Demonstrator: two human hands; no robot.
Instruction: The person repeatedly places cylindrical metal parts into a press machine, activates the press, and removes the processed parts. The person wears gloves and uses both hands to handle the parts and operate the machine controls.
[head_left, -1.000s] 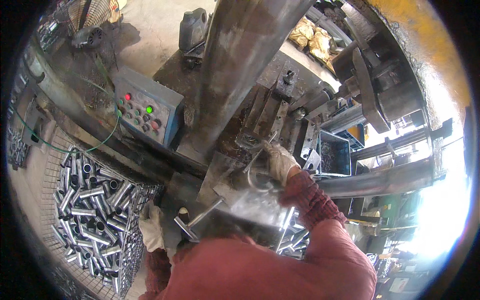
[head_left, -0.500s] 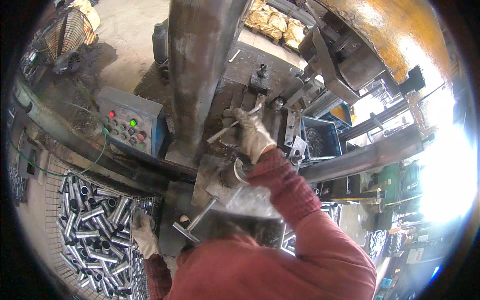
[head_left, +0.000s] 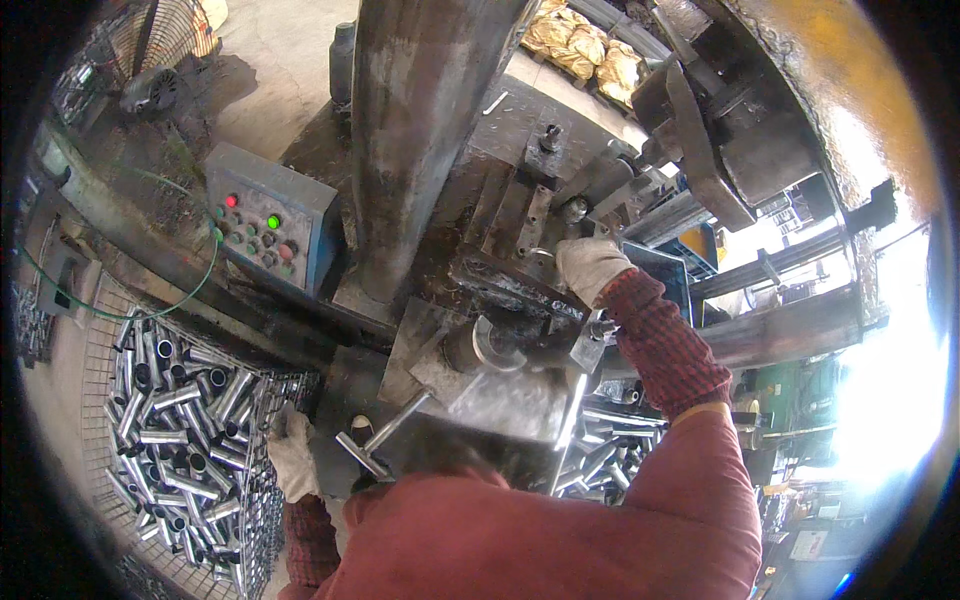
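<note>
My right hand (head_left: 592, 268), in a pale work glove, is at the metal fixture (head_left: 515, 275) under the press, beside a round shaft. Its fingers look closed; a small bright curved edge shows next to them, but what they hold is hidden. My left hand (head_left: 292, 455), also gloved, is closed over the near-side rim of the wire basket (head_left: 262, 535). Inside that basket lie many short shiny metal tubes (head_left: 185, 440). Between my hands, a metal block with a half-round cradle (head_left: 480, 350) and a T-shaped handle (head_left: 375, 445) stands on the bench.
A control box (head_left: 270, 215) with red and green lit buttons is at the left. A thick steel column (head_left: 410, 150) rises behind the bench. The press head (head_left: 710, 140) hangs at the upper right. More tubes (head_left: 605, 450) lie right of the bench; a blue bin (head_left: 665, 275) stands behind my right hand.
My right hand has moved right, from the left part of the fixture to its right end. The rod it held no longer shows. My left hand stays at the basket.
</note>
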